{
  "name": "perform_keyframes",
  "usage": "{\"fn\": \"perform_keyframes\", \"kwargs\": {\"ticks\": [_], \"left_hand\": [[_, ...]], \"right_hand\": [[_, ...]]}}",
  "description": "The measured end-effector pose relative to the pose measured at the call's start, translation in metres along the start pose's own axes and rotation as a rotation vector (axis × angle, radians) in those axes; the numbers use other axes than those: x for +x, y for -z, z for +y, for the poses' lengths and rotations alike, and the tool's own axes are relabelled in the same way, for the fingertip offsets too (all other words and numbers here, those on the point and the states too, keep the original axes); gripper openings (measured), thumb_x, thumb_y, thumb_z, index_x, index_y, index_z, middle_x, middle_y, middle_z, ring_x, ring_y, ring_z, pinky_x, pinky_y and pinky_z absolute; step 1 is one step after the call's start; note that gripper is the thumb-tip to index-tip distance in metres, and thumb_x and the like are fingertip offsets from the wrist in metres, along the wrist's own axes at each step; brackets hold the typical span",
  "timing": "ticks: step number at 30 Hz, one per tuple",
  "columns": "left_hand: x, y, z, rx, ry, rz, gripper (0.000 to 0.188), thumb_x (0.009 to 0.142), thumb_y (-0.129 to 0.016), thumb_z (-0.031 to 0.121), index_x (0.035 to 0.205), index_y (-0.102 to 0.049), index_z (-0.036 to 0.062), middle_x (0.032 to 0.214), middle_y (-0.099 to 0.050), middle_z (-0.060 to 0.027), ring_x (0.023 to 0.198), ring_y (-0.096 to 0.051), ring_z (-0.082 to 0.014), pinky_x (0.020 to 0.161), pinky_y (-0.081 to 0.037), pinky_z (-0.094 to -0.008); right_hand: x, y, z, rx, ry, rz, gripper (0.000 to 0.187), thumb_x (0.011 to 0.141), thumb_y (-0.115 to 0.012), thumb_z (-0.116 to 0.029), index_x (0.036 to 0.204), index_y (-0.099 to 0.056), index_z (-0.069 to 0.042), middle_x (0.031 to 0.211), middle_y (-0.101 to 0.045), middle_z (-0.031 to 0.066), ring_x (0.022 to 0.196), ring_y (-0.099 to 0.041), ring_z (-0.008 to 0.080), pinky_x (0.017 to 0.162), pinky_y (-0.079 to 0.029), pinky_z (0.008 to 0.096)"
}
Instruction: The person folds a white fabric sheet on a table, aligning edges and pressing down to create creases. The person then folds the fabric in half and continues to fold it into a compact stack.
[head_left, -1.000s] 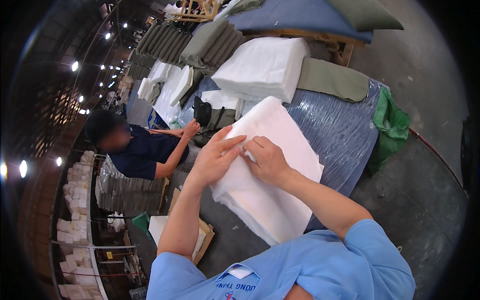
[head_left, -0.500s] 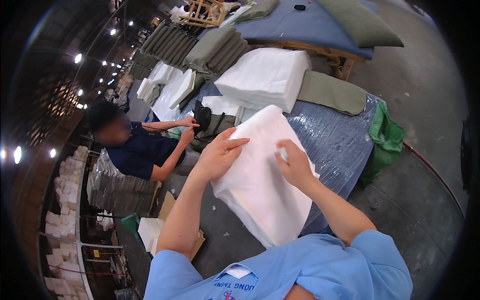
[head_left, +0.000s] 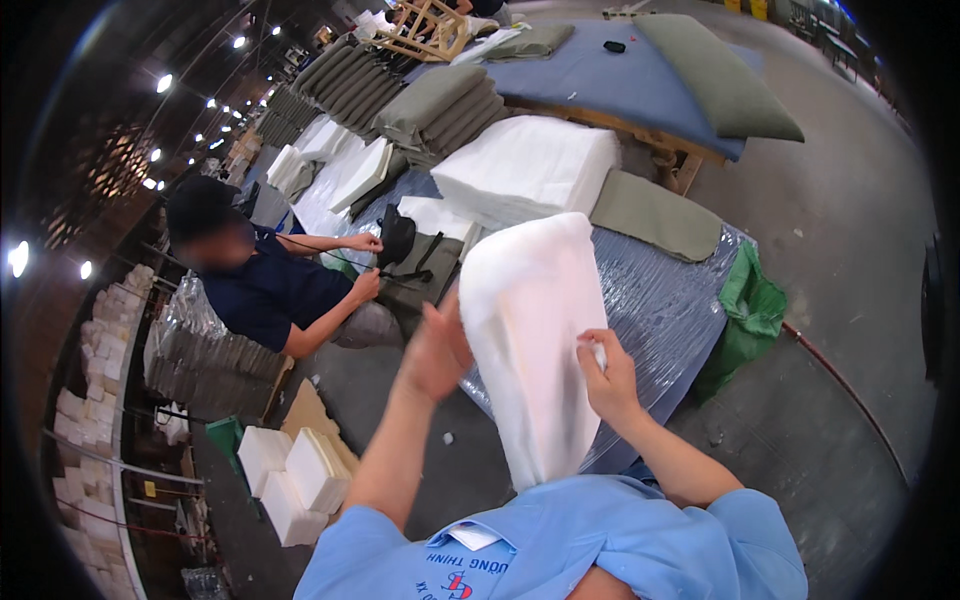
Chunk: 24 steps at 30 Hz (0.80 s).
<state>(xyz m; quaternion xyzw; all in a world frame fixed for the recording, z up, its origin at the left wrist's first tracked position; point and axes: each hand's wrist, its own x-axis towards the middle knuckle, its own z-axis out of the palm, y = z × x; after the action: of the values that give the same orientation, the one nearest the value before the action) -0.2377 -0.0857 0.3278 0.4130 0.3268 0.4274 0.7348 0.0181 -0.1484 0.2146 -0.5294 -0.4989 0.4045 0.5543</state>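
In front of me a thick white cushion pad (head_left: 545,310), wrapped in soft wadding, stands tilted against my body at its lower end. Its front is slightly pinkish and creased. My right hand (head_left: 608,378) has its fingers curled at the pad's right edge, pinching a bit of the white wadding. At the left side of the pad is my left hand (head_left: 438,350), blurred by motion, its fingers stretched and thumb apart. Whether it touches the pad I cannot tell. Behind the pad, a tall stack of white wadding sheets (head_left: 530,165) lies on the plastic-covered table (head_left: 655,310).
A grey-green fabric piece (head_left: 655,215) lies beside the stack. Green cushions (head_left: 440,105) are piled farther back. A green sack (head_left: 750,305) hangs at the table's right corner. At left a co-worker (head_left: 265,280) handles a black strapped item (head_left: 398,235). White foam blocks (head_left: 300,470) sit on the floor.
The pad has turned more upright and narrower to my view. My left hand has come off its top face to its left side; my right hand has moved down to its right edge.
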Motion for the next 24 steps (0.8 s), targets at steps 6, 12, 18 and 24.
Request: {"fn": "perform_keyframes", "kwargs": {"ticks": [6,12,18,24], "left_hand": [[-0.028,-0.038,-0.095,0.214,-0.102,0.128,0.095,0.089,-0.081,0.049,0.155,-0.038,-0.0029,0.144,-0.057,-0.0163,0.132,-0.056,-0.0232,0.108,-0.049,-0.0405],[0.007,-0.061,-0.016,0.159,0.009,0.038,0.076,0.093,-0.074,0.030,0.154,-0.041,-0.0006,0.132,-0.063,-0.0150,0.115,-0.065,-0.0211,0.097,-0.055,-0.0358],[0.007,-0.076,0.014,0.182,0.232,-0.051,0.070,0.096,-0.072,0.030,0.153,-0.044,0.0016,0.134,-0.065,-0.0128,0.119,-0.067,-0.0217,0.099,-0.056,-0.0375],[0.033,-0.037,-0.039,0.520,0.167,-0.116,0.093,0.095,-0.075,0.039,0.163,-0.026,-0.0010,0.159,-0.045,-0.0197,0.144,-0.048,-0.0281,0.118,-0.039,-0.0391]], "right_hand": [[-0.024,-0.015,-0.002,-0.019,0.060,0.013,0.019,0.104,-0.061,-0.023,0.108,-0.060,-0.004,0.072,-0.067,0.0153,0.066,-0.069,0.0297,0.063,-0.051,0.0400],[-0.003,-0.032,-0.059,-0.049,0.082,0.062,0.023,0.109,-0.052,-0.026,0.107,-0.057,-0.004,0.077,-0.067,0.0247,0.075,-0.069,0.0445,0.067,-0.050,0.0492],[-0.029,-0.033,-0.064,-0.076,-0.057,0.010,0.026,0.110,-0.050,-0.026,0.111,-0.058,-0.001,0.084,-0.070,0.0222,0.080,-0.070,0.0363,0.073,-0.052,0.0457],[-0.035,-0.037,-0.018,-0.137,-0.102,-0.030,0.030,0.108,-0.050,-0.029,0.114,-0.060,-0.001,0.093,-0.071,0.0264,0.091,-0.071,0.0436,0.080,-0.052,0.0492]]}}
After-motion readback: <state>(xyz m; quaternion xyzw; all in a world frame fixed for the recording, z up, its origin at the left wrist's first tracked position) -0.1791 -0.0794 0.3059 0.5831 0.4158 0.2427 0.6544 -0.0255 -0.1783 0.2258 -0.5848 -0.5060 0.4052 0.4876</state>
